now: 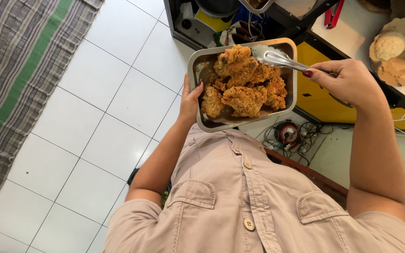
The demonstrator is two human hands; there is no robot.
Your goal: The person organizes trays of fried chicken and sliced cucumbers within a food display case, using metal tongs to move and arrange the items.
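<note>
My left hand (189, 100) grips the left rim of a metal tray (197, 60), held in front of my chest. The tray is piled with several golden fried chicken pieces (243, 82). My right hand (348, 83) holds metal tongs (277, 58) by their handle end. The tongs' tips rest over the top right of the chicken pile, closed or nearly closed. My beige buttoned shirt (240, 201) fills the lower part of the view.
White floor tiles (94, 122) lie to the left, with a striped green and grey rug (15, 70) at the far left. A yellow cabinet (319, 98) and a tangle of cables (291, 133) sit below the tray. Brown paper with flour (397, 51) lies on a counter at the upper right.
</note>
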